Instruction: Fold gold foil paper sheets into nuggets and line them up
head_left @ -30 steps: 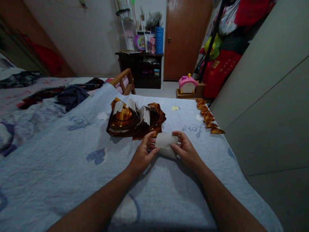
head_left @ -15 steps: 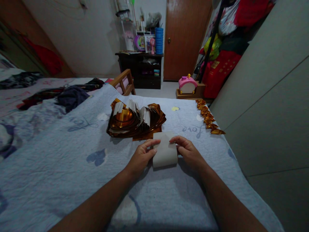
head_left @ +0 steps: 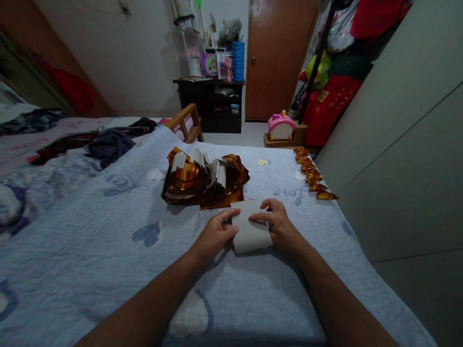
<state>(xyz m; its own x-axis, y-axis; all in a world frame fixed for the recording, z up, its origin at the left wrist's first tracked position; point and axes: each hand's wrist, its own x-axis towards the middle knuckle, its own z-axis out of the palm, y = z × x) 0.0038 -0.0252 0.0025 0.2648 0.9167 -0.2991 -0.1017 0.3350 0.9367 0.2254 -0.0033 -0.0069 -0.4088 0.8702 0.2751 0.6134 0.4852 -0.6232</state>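
Observation:
A small sheet of paper (head_left: pixel 249 236), its pale side up, is between my hands just above the bed cover. My left hand (head_left: pixel 217 232) pinches its left edge, with the index finger and thumb on top. At the right edge, my right hand (head_left: pixel 280 225) grips the sheet with its index finger stretched over the surface; the thumb is hidden. Just beyond the sheet lies a pile of gold foil paper (head_left: pixel 188 178), its stacks curled and showing pale backs. Several folded gold foil pieces (head_left: pixel 313 173) form a row by the bed's right edge.
A light blue bed cover (head_left: pixel 152 279) spreads under everything. Dark clothes (head_left: pixel 112 144) lie at the left. Past the bed's far edge are a wooden chair (head_left: pixel 186 123), a dark cabinet (head_left: pixel 213 106) and a pink toy case (head_left: pixel 281 126). A pale wardrobe panel (head_left: pixel 405 144) borders the right side.
My right hand has shifted inward over the paper, its index finger now reaching farther across. The sheet has tilted slightly, its near edge swinging right. My left hand keeps its pinch.

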